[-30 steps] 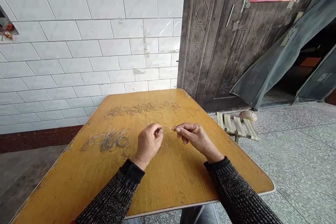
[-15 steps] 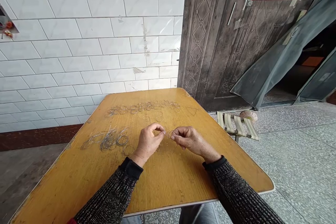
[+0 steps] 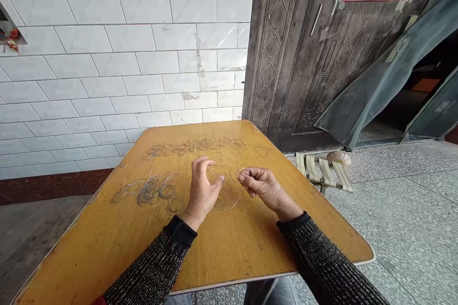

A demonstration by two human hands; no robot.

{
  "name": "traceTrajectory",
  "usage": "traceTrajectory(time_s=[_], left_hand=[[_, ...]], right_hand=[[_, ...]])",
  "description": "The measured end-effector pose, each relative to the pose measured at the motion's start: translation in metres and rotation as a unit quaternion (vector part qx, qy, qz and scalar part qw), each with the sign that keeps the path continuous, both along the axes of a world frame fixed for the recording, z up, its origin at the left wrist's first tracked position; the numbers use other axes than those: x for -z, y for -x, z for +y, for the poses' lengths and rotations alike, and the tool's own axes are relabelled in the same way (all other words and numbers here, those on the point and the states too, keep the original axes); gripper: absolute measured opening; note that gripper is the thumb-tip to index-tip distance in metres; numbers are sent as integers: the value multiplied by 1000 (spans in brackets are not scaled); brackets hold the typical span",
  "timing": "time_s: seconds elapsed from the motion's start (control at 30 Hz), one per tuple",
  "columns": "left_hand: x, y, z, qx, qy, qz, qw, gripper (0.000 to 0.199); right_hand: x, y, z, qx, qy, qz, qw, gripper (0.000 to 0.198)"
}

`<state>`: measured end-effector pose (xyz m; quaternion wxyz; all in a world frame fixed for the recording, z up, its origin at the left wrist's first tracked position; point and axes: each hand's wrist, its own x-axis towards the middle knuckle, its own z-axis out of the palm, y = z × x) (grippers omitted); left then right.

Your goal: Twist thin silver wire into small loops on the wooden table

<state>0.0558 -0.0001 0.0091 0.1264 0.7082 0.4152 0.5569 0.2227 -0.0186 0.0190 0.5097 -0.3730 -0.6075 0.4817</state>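
My right hand (image 3: 260,182) pinches a thin wire (image 3: 232,174), whose loop and loose end stick out to the left of the fingertips. To its left, my left hand (image 3: 204,188) has thumb and fingers spread apart, with nothing visible held between them. A tangled bundle of grey wire coils (image 3: 150,191) lies on the table left of my left hand. One single wire ring (image 3: 175,205) rests beside my left wrist. Farther back, a row of wire coils (image 3: 193,145) stretches across the tabletop.
The yellow wooden table (image 3: 229,257) has rounded corners and stands near a white tiled wall (image 3: 139,64). A striped folding stool (image 3: 324,171) is on the floor to the right. Behind it are a dark carved door (image 3: 286,57) and a grey curtain (image 3: 372,90).
My left hand has let go of the wire and opened its fingers, which now point upward. My right hand has shifted slightly right, still pinching the wire.
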Motion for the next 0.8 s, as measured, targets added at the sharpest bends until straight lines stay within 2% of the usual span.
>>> traceTrajectory(time_s=[0.07,0.23,0.43,0.63,0.8], left_hand=[[-4,0,-3,23,-50,72,996,18],[-5,-4,-8,60,-71,133,987,25],[-4,-1,-9,23,-107,203,973,11],[-8,2,-11,-34,-224,292,929,14],[-11,6,-12,-59,-267,355,894,16]], right_hand=[[0,0,0,-9,0,1,1000,33],[1,0,-2,-38,13,-15,999,32],[2,-1,-2,-63,12,-26,998,32],[6,-1,-1,-85,12,-19,996,31],[8,-1,1,-78,28,16,996,29]])
